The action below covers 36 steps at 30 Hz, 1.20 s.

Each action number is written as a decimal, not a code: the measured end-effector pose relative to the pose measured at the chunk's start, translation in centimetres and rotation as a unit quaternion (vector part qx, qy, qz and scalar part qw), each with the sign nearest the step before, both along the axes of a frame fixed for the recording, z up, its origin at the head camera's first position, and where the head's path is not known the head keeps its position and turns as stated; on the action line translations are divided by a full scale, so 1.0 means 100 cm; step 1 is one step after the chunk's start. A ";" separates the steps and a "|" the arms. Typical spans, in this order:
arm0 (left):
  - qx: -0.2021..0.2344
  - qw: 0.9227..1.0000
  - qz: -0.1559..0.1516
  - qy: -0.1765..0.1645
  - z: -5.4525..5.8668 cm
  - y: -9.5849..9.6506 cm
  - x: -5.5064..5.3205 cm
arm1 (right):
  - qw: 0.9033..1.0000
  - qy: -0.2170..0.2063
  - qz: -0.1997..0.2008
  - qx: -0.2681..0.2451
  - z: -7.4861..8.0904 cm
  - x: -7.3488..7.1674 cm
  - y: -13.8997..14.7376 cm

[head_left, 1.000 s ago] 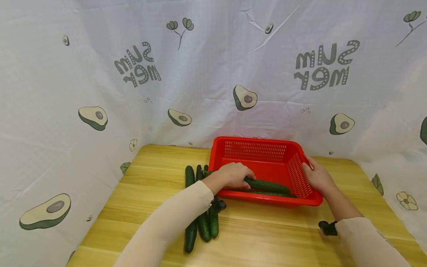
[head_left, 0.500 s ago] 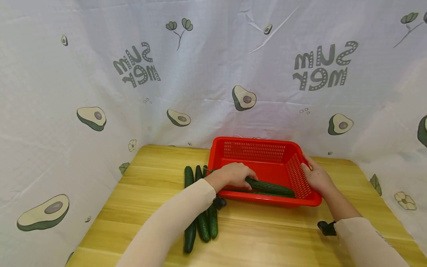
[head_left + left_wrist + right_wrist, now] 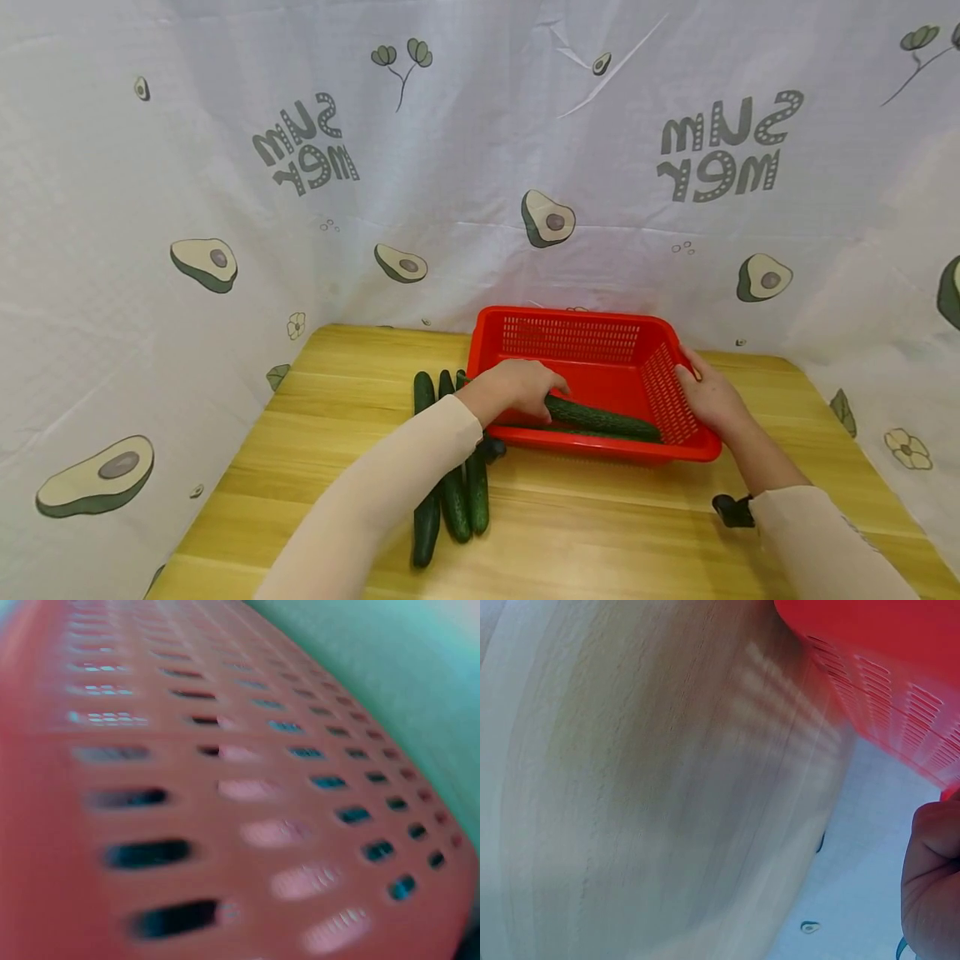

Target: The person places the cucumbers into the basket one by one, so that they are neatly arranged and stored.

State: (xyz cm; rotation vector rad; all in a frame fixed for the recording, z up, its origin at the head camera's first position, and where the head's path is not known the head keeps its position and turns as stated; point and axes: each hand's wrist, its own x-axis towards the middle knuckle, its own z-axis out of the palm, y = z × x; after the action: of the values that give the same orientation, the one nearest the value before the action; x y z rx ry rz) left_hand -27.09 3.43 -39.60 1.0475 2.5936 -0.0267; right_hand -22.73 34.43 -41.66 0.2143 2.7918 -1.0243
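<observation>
In the head view my left hand (image 3: 517, 389) reaches over the front left of a red plastic basket (image 3: 562, 368). Its fingers curl down around a dark green cucumber (image 3: 603, 418), whose right end lies inside; the hand hides its middle. A thin green strip of another cucumber shows along the front wall. At the right end, my right hand (image 3: 708, 396) grips the basket's rim, thumb on the inner side. Part of that hand (image 3: 934, 877) shows beside the basket's slotted wall (image 3: 911, 712) in the right wrist view. Only the blurred slotted wall (image 3: 225, 765) fills the left wrist view.
Three cucumbers (image 3: 425, 533) lie side by side on the wooden table (image 3: 585, 533), left of the basket and partly under my left forearm. A white curtain (image 3: 465, 167) printed with avocados hangs behind the table and along its sides.
The cucumber in my left hand has shifted slightly right and down into the basket, then stayed. My left hand has since risen a little and slid left along it. My right hand keeps its grip.
</observation>
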 end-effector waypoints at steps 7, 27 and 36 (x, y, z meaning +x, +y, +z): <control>0.048 0.999 0.010 -0.021 0.008 -0.019 0.001 | 1.000 -0.002 -0.001 0.002 -0.001 0.000 0.000; 0.311 0.942 -0.031 0.124 0.011 -0.129 0.028 | 1.000 0.002 0.002 0.012 -0.004 0.000 0.003; 0.496 0.846 0.025 0.192 -0.016 -0.185 0.044 | 1.000 0.007 0.011 0.019 -0.003 -0.002 0.003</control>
State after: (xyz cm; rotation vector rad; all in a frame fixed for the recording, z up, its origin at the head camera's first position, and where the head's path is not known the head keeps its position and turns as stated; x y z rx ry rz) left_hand -22.67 -15.12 -41.24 1.3628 2.9973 1.3855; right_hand -22.94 34.73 -41.96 0.1817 2.8221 -0.9719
